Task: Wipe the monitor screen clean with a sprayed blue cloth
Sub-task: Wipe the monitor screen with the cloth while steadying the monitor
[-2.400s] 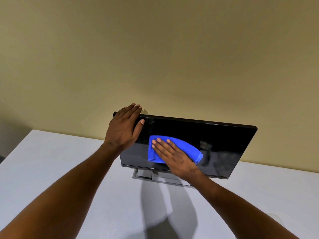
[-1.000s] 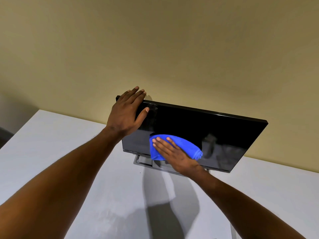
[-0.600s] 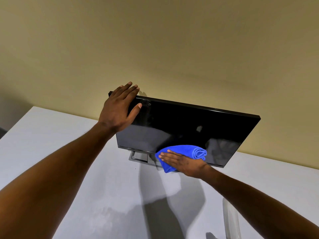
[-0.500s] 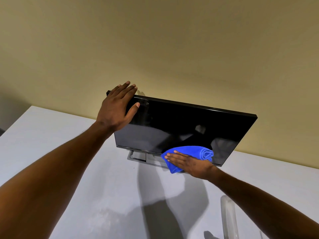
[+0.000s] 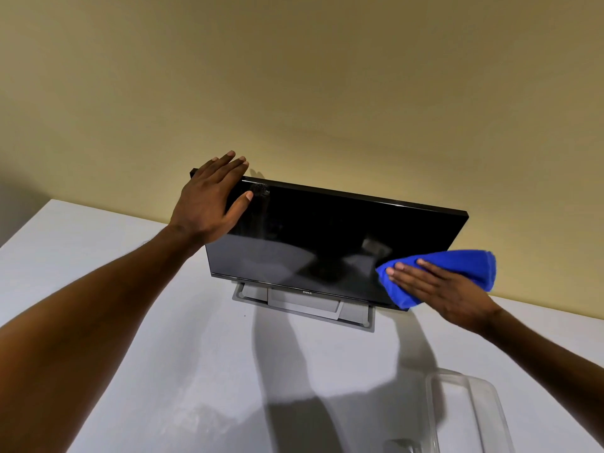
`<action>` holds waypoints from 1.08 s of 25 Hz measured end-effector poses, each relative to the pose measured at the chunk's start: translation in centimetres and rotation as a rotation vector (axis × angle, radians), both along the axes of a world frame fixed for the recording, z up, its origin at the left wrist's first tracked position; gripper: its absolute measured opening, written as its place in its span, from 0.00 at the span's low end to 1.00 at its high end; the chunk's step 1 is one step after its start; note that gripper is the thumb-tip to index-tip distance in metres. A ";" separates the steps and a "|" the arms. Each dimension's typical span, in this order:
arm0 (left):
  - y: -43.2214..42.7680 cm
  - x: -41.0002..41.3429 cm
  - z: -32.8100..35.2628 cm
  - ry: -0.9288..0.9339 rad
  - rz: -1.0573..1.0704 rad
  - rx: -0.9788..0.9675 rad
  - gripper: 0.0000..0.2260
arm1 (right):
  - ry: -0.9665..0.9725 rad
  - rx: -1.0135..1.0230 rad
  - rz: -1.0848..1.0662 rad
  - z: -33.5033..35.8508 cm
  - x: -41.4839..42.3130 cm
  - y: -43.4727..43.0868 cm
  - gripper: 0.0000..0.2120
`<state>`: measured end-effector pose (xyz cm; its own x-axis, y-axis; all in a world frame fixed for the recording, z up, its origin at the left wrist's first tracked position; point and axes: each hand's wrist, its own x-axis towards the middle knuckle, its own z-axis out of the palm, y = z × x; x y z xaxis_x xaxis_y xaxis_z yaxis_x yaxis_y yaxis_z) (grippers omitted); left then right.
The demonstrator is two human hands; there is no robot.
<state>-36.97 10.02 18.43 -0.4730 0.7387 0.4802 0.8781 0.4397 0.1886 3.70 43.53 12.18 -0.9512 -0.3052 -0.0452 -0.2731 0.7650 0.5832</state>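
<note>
A black monitor [image 5: 313, 237] with a dark screen stands on a grey base [image 5: 304, 305] on the white table, tilted back toward the wall. My left hand [image 5: 212, 201] lies flat over its top left corner, fingers over the upper edge. My right hand [image 5: 438, 286] presses a folded blue cloth [image 5: 457, 266] against the screen's lower right corner; part of the cloth sticks out past the monitor's right edge.
The white table [image 5: 98, 256] runs up to a beige wall [image 5: 327, 93] just behind the monitor. A clear plastic container [image 5: 467, 413] sits at the near right, below my right forearm. Shadows of my arms fall on the table in front of the base.
My right hand has slid the blue cloth from the lower middle of the screen rightward to the lower right corner. My left hand has stayed on the top left corner.
</note>
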 end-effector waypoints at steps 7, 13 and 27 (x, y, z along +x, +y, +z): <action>0.1 -0.3 -0.3 0.005 -0.005 0.000 0.26 | 0.558 -0.289 -0.356 2.6 -4.7 -2.1 0.41; 0.2 -0.3 -0.3 0.004 -0.008 -0.004 0.27 | 0.488 -0.329 -0.336 -3.8 -9.7 -8.6 0.42; -0.1 -0.5 -0.3 0.022 -0.011 -0.019 0.28 | 0.080 0.019 0.026 -7.5 -11.9 -13.2 0.35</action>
<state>-37.52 9.95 18.14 -0.4538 0.7531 0.4763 0.8870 0.4329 0.1607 -8.16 30.32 4.67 -0.9438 -0.3296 0.0243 -0.2450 0.7471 0.6179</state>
